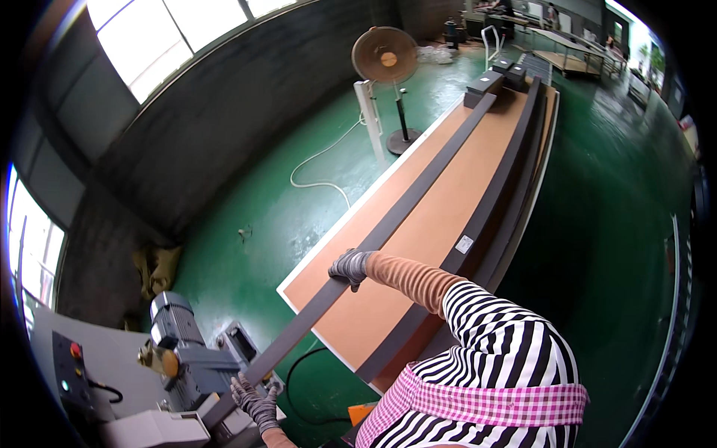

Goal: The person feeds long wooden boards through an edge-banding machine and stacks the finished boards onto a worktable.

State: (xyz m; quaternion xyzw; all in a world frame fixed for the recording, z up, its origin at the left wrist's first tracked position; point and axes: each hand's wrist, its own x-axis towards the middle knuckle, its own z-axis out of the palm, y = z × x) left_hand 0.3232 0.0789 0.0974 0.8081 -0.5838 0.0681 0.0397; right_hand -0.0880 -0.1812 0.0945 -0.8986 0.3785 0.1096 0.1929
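Note:
A long dark grey strip (412,198) runs from the far end of a tan-topped stack of panels (448,179) down to the machine (196,366) at the lower left. My right hand (349,269), in a grey striped glove, is closed over the strip near the stack's front corner. Lower down, by the machine, my left hand (256,401) straddles the same strip, thumb on one side and fingers on the other. The strip's near end is partly hidden by the machine. More dark strips (482,216) lie along the stack's right side, one bearing a white label (464,244).
Dark blocks (485,84) sit at the stack's far end. Left of it stand a pedestal fan (385,56) and a white post (369,119), with a pale cable (317,184) across the green floor. A control panel (72,373) with a red knob is at lower left. People are in the distance.

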